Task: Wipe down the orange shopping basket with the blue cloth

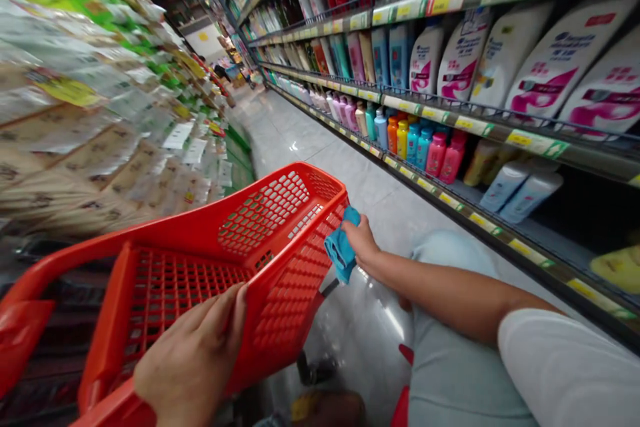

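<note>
A red plastic shopping cart (295,287) with lattice sides stands in front of me, its basket showing nothing inside. My left hand (195,353) is closed over the cart's near side rim, fingers wrapped on the red edge. Farther along the same side, my right hand (361,240) holds a folded blue cloth (341,250), which lies beside the outer lattice wall near the cart's far corner. The fingers of my right hand are pressed round the cloth.
Shelves with shampoo bottles (555,63) and small coloured bottles (435,153) run along the right. Stacked packages (100,140) line the left. A grey tiled floor (305,127) stretches ahead between them. My bent knees are below right.
</note>
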`<state>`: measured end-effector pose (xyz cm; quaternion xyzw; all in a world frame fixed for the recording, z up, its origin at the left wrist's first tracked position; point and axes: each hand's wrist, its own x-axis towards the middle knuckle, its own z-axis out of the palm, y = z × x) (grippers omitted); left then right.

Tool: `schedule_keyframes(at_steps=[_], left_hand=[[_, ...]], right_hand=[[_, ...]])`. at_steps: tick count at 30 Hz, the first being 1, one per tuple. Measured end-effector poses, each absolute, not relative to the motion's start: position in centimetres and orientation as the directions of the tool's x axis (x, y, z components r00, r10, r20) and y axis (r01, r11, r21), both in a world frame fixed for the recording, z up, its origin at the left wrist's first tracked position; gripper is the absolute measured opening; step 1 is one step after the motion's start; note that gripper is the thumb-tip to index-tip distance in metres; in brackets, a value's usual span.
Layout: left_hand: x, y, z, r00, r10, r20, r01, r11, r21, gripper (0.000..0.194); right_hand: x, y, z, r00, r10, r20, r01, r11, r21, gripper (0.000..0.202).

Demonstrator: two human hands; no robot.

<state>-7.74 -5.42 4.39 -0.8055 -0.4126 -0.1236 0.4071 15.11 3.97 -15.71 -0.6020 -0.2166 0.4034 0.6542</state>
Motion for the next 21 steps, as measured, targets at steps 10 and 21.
schedule_keyframes(at_steps=[10, 21], left_hand=[[-8.6, -5.0, 4.6, 0.658, 0.534, 0.531, 0.749, -0.395, -0.532, 0.01], [-12.2, -6.2, 5.0, 0.632, 0.577, 0.518, 0.773, -0.515, -0.371, 0.012]], right_hand=[[21.9, 7.7, -13.1, 0.426, 0.834, -0.351, -0.472, -0.127, -0.873, 0.01], [25.8, 7.4, -10.2, 0.18, 0.93, -0.319, -0.507, -0.191, -0.841, 0.013]])
